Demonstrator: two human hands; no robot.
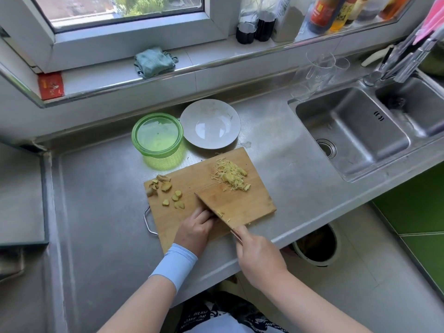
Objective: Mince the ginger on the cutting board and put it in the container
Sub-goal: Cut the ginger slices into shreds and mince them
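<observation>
A wooden cutting board lies at an angle on the steel tabletop, its metal handle at the left edge. Shredded ginger is heaped at the far right part of the board; unshredded ginger pieces lie scattered at the far left part. A few ginger scraps cling to the flat of the cleaver, which is tilted so that its broad face mirrors the wood. The right hand grips the cleaver's handle, fingers wrapped around it. The left hand rests on the board just left of the blade, fingers curled inward; whether they hold any ginger cannot be told. A light blue sleeve covers the left wrist. Beyond the board stand a green container, nothing visible inside, and, touching it on the right, a white plate. A double sink lies to the right
</observation>
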